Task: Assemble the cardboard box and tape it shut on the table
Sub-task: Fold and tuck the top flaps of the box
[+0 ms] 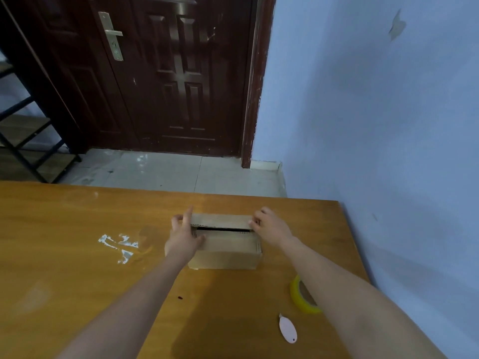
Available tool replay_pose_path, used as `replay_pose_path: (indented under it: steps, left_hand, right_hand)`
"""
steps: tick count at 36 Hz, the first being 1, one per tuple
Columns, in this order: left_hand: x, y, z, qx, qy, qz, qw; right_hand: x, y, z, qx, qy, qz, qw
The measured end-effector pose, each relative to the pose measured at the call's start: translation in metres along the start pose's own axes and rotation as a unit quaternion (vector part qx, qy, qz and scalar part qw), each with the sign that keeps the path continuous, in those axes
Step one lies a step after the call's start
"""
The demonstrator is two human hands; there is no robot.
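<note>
A small brown cardboard box (228, 252) stands on the wooden table (77, 229). Its far top flap leans inward over a dark gap, and the near flap lies folded down. My left hand (182, 239) rests against the box's left end, thumb on the near flap and fingers raised by the far flap's left corner. My right hand (270, 226) pinches the far flap's right corner. A roll of yellowish clear tape (302, 296) stands on edge near my right forearm, partly hidden by it.
A small pale pink cutter (287, 330) lies on the table near the tape. White tape residue (119, 246) marks the tabletop left of the box. A blue wall runs along the table's right edge. A dark door and tiled floor lie beyond the far edge.
</note>
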State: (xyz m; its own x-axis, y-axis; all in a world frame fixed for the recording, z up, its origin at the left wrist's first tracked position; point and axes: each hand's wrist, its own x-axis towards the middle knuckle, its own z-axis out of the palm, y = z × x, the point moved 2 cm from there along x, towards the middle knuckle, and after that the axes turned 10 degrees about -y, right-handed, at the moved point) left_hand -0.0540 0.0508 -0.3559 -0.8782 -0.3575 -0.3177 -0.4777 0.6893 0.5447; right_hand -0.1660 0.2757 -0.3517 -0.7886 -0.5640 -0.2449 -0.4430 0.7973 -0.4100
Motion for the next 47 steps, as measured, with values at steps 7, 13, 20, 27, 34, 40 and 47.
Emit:
replay_pose_path:
  steps: [7,13,20,27,34,40,47]
  left_hand:
    - [0.004,-0.009,0.011,0.034,-0.079,0.013,0.996]
    - [0.006,-0.012,0.014,0.07,-0.116,0.008,0.991]
    - [0.004,-0.014,0.017,0.04,-0.111,0.01,0.993]
    - [0.002,-0.015,0.02,-0.003,-0.108,0.014,0.994]
    - [0.003,-0.011,0.016,-0.069,-0.098,0.023,0.993]
    - [0.01,0.011,0.014,-0.096,-0.111,0.039,0.988]
    - [0.031,0.013,0.007,-0.047,-0.158,0.044,0.985]
  right_hand:
    - [-0.011,-0.003,0.016,0.001,0.006,0.014,1.0]
    - [-0.01,-0.01,0.029,0.0,-0.018,0.054,0.998]
    - [-0.012,-0.015,0.043,0.129,-0.032,0.113,0.985]
    - [-0.019,-0.013,0.043,0.207,-0.017,0.11,0.972]
    - [-0.021,-0.015,0.04,0.252,0.004,0.104,0.962]
    - [-0.017,-0.017,0.033,0.29,0.039,0.142,0.946]
    - [-0.018,-0.018,0.021,0.255,0.021,0.17,0.952]
